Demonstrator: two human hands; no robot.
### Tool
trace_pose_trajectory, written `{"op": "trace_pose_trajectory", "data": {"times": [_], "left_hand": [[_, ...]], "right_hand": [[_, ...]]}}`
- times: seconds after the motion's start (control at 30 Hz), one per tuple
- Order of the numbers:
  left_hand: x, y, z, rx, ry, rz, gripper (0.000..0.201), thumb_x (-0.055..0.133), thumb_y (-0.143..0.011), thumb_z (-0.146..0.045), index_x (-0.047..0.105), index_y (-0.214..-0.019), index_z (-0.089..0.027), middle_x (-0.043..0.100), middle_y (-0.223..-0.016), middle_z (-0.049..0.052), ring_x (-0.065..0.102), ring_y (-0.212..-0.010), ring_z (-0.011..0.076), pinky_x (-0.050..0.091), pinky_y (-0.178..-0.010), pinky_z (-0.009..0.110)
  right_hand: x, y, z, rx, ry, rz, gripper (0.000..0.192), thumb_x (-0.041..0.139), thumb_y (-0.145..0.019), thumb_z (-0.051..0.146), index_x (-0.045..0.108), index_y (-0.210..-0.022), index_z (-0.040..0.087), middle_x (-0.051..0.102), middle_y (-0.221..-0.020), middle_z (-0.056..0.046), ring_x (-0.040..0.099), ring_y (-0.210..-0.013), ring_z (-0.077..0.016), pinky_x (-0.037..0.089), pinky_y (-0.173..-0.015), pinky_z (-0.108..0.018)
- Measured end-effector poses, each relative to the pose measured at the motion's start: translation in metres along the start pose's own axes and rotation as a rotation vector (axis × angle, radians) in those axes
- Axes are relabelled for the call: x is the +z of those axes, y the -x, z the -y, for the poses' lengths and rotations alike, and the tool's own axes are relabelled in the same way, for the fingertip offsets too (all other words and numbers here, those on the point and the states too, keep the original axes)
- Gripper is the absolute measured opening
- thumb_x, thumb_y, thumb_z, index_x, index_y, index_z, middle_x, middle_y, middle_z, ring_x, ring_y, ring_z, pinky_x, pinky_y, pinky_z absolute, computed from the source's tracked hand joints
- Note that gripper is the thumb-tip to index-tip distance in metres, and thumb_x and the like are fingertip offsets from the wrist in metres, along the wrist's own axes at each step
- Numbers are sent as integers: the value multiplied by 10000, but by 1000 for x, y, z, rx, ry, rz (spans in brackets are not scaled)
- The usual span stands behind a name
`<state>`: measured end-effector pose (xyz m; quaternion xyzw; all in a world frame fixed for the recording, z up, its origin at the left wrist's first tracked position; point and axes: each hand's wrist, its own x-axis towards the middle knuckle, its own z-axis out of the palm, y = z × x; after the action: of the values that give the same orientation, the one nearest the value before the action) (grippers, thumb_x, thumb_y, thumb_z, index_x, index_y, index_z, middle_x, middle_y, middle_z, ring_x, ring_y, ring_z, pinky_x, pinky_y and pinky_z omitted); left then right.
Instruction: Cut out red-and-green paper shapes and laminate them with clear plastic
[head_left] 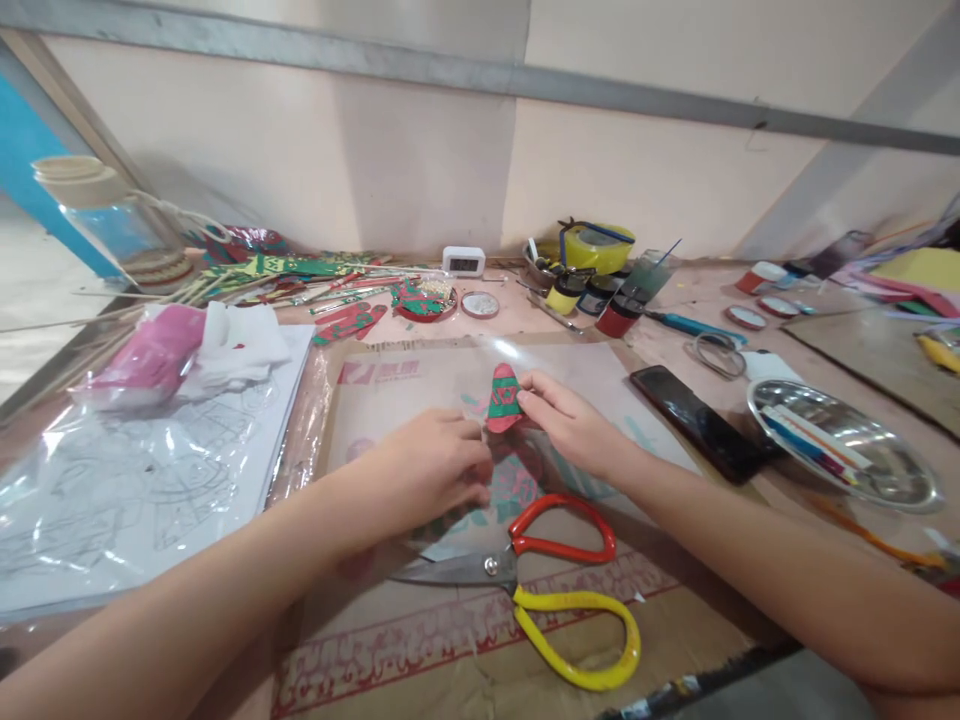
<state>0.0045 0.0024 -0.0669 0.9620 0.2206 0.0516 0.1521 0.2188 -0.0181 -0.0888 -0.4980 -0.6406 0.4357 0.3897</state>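
Observation:
Between thumb and fingers my right hand (566,415) holds a small red and green cone-shaped paper piece (503,398) by its right side, raised over the work sheet. My left hand (435,465) is just left of and below it, fingers loosely curled and apart; I see nothing in them. Below my hands lie scissors (491,566) with one red and one yellow handle loop, their blades pointing left. A clear plastic sheet (405,395) covers white paper and cardboard underneath. Part of a red and green pattern (517,480) shows below the cone.
At left, plastic covers line drawings (195,470), with a pink bundle (154,350) on top. Behind are sticks, a small clock (463,262) and paint jars (566,292). A black phone (694,420) and a metal bowl (892,460) with pens stand at right.

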Motion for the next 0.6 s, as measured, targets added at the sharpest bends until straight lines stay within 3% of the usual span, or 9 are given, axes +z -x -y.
{"op": "trace_pose_trajectory", "data": {"times": [0.17,0.3,0.47,0.6], "left_hand": [[0,2,5,-77,39,41,99,691,-867,-297,714,-886,-202,692,-905,52,641,-816,216,437,-700,305],[-5,4,5,-174,84,114,115,608,-886,-207,722,-872,-209,716,-864,44,650,-784,202,428,-674,290],[0,3,-8,-184,82,131,118,625,-882,-296,688,-860,-199,719,-836,42,648,-748,208,414,-648,295],[4,2,-14,-228,46,115,74,633,-836,-254,666,-836,-188,701,-818,42,637,-714,211,402,-611,295]], "right_hand": [[2,-3,-5,33,-105,102,158,443,-981,358,515,-923,229,658,-839,-8,656,-796,-195,544,-802,-379],[10,-14,-4,70,-314,205,117,443,-987,335,491,-924,249,682,-724,11,695,-690,-208,561,-699,-367],[18,-19,-13,14,-388,90,123,455,-990,314,514,-901,252,663,-730,25,682,-644,-186,552,-671,-340],[18,-18,-20,6,-377,55,132,502,-967,346,529,-879,251,634,-732,28,658,-660,-178,549,-700,-337]]}}
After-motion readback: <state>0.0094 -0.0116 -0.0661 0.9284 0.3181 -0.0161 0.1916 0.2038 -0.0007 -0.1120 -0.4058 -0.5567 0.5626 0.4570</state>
